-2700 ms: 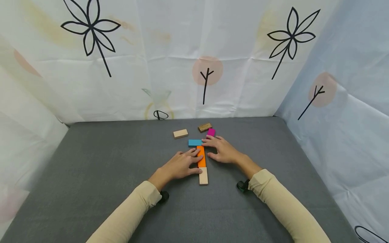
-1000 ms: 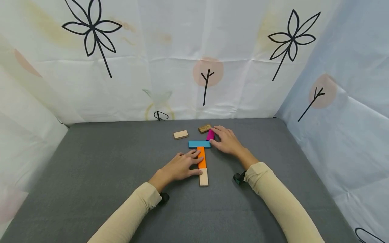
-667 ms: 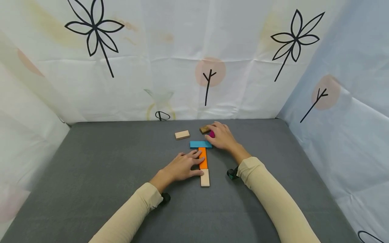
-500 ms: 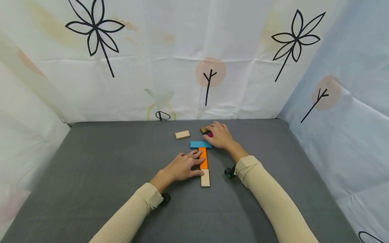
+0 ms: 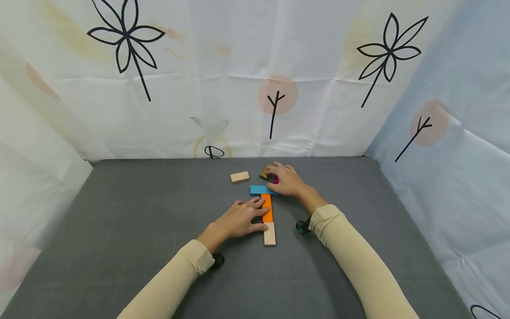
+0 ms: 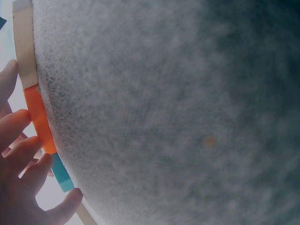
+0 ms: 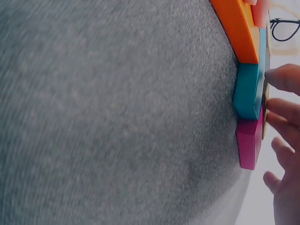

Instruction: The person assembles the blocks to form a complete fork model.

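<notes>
In the head view, my left hand point(image 5: 239, 218) lies with spread, nearly straight fingers on the orange block point(image 5: 268, 213). Its thumb touches the pale wooden block point(image 5: 269, 238) at the near end of the row. Across the orange block's far end lies a blue block point(image 5: 258, 190). My right hand point(image 5: 290, 180) is over that end, with its index fingertip at the dark brown wooden block point(image 5: 264, 173) and its thumb by the blue one. A magenta block point(image 7: 248, 143), mostly covered by the right hand in the head view, sits against the blue block's end.
A second pale wooden block point(image 5: 240, 177) lies behind the row, to the left. Everything rests on a grey cloth-covered table point(image 5: 139, 230). White printed fabric point(image 5: 235, 79) hangs along the back and both sides.
My right hand went from the blue and magenta blocks back to the dark brown block, then came slightly nearer. The brown block has shifted toward me and turned. My left hand stays put.
</notes>
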The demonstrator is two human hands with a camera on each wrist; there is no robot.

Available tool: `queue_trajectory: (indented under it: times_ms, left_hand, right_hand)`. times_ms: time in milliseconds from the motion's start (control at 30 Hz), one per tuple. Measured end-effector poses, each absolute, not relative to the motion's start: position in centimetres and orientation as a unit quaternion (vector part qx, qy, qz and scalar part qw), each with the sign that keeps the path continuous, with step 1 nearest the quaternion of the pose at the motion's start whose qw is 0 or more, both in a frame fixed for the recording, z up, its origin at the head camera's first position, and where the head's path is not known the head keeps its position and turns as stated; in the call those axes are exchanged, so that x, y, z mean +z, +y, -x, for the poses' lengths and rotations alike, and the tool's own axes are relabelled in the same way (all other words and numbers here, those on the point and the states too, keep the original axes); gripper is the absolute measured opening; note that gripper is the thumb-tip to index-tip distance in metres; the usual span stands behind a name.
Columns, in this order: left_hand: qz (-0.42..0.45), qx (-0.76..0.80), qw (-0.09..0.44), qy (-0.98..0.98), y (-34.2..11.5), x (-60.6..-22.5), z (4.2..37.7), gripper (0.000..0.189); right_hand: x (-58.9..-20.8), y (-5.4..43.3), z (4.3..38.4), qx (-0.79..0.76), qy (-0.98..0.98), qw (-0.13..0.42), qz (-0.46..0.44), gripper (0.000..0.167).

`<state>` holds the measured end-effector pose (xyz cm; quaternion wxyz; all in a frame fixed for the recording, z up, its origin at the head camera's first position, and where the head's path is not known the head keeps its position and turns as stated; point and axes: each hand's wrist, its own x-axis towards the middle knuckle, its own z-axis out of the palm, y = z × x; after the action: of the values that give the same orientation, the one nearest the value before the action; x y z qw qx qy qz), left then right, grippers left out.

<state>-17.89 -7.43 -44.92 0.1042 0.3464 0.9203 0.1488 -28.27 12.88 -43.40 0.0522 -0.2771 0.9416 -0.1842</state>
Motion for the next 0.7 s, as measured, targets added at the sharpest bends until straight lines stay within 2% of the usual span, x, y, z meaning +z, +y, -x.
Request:
queue_trajectory:
  times_ms: [133, 367, 700]
  left_hand:
    - [-0.347, 0.150, 0.104, 0.920, -7.40, -44.89, 17.90, 0.064]
    - [-0.344, 0.152, 0.105, 0.921, -7.36, -44.75, 17.93, 0.064]
    - [-0.347, 0.155, 0.107, 0.919, -7.45, -44.78, 18.08, 0.064]
  right_hand:
    - [-43.29, 13.13, 28.03, -0.190, 0.934, 0.058, 0.297, 0.041]
    - [-43.32, 13.09, 27.40, -0.154, 0.941, 0.025, 0.299, 0.040]
    - [-43.50, 13.34, 27.27, -0.129, 0.936, 0.049, 0.325, 0.048]
